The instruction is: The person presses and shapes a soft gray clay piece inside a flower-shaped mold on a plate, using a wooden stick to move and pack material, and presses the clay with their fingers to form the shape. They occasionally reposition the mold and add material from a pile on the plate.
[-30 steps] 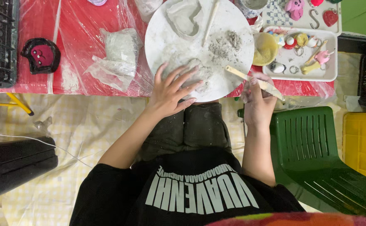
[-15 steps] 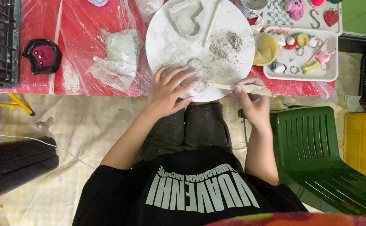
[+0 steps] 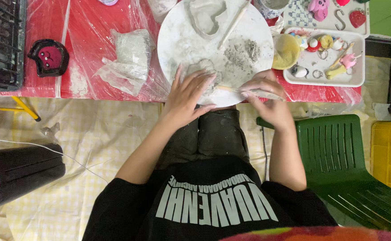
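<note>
While the left hand [image 3: 187,96] lies spread flat, pinning the clay piece [image 3: 203,71] on the round white board [image 3: 177,40], the right hand [image 3: 267,100] pinches a wooden stick [image 3: 244,91] beside it, suggesting shaping underway; the next stroke likely needs steady pressure.

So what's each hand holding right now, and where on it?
Right hand pinches a thin wooden stick near its middle. Left hand holds nothing, resting flat on clay.

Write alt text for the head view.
A seated person's left hand presses grey clay on a round white board while the right hand holds a thin stick against it. A red plastic-covered table holds a tray of trinkets.
</note>
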The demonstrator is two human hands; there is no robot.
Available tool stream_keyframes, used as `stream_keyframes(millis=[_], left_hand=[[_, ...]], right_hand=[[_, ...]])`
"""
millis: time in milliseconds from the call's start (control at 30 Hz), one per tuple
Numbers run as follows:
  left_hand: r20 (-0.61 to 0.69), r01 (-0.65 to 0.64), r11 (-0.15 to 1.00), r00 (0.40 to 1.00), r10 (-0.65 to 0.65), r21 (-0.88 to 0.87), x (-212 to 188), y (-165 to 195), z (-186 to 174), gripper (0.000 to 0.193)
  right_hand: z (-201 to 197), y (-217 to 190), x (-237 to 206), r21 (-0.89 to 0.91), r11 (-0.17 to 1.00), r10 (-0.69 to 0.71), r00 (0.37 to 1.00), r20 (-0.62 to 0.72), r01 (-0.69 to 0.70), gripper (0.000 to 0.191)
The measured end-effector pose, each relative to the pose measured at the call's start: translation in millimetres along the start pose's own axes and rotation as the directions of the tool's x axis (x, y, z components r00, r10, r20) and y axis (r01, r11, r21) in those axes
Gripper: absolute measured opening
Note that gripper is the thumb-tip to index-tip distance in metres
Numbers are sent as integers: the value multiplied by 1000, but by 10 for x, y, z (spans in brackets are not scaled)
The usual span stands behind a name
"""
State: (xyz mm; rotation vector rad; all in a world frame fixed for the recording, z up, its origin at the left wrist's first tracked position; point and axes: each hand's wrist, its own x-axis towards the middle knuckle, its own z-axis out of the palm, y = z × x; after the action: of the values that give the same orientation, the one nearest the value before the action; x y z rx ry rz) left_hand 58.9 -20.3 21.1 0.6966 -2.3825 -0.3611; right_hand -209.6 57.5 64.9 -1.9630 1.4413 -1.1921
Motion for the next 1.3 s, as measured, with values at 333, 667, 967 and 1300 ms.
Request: stream_keyframes(millis=[333,667,967,1300], left_hand=[[-88,-72,996,994,67,-51,-107,-166,15,76],[-152,-124,992,981,119,-30,-37,-263,-26,71],[-179,-92,995,980,87,-24,-56,-280,58,74],[-136,-74,996,988,66,-55,-105,-259,44,74]], right_hand=[[318,-204,-180,-336,894,-316,949,-9,295,19],[498,-205,-188,-251,956,-185,976,-111,153,19],[475,-128,-223,-209,970,-156,977,-143,124,16],[580,-300,-168,-215,976,-109,938,-330,37,17]])
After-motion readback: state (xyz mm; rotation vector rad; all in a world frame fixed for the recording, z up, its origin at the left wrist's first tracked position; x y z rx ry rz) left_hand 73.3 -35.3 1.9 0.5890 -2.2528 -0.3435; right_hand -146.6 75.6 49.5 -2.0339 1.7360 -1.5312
